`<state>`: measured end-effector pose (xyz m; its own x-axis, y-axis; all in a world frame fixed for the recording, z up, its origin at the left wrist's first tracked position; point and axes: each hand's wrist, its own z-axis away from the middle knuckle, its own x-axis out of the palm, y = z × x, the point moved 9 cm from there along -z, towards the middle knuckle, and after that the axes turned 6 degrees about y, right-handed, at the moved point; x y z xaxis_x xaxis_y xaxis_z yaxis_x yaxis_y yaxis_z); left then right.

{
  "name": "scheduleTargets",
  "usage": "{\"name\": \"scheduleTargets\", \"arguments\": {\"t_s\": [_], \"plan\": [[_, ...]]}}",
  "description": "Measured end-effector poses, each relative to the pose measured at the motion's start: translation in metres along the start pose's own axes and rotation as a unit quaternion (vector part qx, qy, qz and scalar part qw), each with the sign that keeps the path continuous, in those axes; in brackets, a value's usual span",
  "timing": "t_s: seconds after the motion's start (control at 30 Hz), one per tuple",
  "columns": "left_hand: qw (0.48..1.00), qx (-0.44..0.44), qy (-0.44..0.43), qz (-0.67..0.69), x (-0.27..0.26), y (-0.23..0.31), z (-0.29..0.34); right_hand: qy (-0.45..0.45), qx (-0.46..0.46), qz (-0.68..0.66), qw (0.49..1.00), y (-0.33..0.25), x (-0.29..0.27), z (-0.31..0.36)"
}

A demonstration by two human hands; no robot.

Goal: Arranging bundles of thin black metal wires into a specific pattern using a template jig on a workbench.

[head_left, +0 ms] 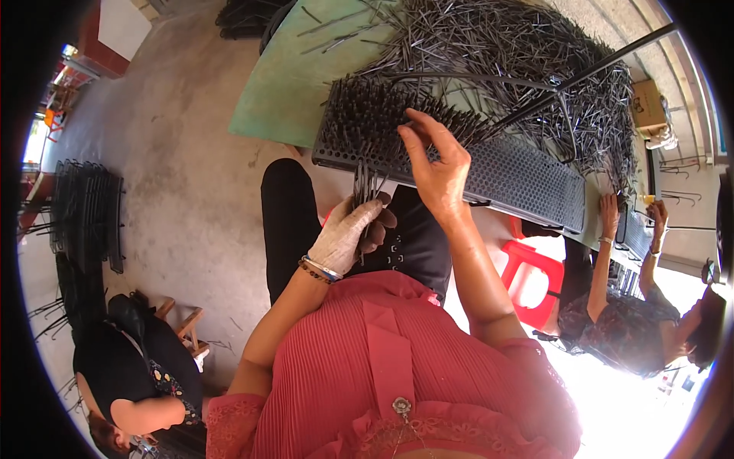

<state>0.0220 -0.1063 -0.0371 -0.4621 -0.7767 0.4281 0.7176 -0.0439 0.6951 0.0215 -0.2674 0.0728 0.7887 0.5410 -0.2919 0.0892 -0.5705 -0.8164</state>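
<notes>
My left hand (353, 228), in a pale work glove with dark fingertips, is closed round a bundle of thin black sticks (367, 183) below the near edge of a perforated rack. The rack (527, 177) is long and grey, full of small round holes. Many black sticks (375, 115) stand upright in its left part, while its right part shows bare holes. Over the rack's middle, beside the standing sticks, my bare right hand (440, 157) is raised with thumb and forefinger curved toward each other. Whether a stick is between those fingertips is too small to tell.
A big heap of loose black sticks (520, 53) covers the green table (279, 92) behind the rack. A black metal bar (612, 60) slants over it. At right, a co-worker (627, 321) handles another rack near a red stool (533, 283). Another person (138, 367) sits at lower left.
</notes>
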Motion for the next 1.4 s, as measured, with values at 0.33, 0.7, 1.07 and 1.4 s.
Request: {"name": "scheduleTargets", "arguments": {"t_s": [0.33, 0.7, 1.07, 1.4], "plan": [[1.0, -0.005, -0.002, 0.03, -0.009, 0.002, 0.009, -0.033, -0.149, 0.072, 0.986, -0.027, 0.019, 0.0], [0.999, -0.009, -0.008, 0.051, -0.004, 0.006, 0.015, -0.082, -0.226, 0.12, 0.963, -0.031, 0.035, 0.013], [0.998, 0.008, -0.064, 0.014, 0.003, 0.012, 0.015, -0.281, 0.192, -0.079, 0.937, 0.005, 0.031, 0.041], [0.998, -0.014, -0.06, -0.009, 0.016, 0.005, 0.008, -0.025, 0.058, -0.004, 0.998, 0.005, -0.003, 0.005]]}}
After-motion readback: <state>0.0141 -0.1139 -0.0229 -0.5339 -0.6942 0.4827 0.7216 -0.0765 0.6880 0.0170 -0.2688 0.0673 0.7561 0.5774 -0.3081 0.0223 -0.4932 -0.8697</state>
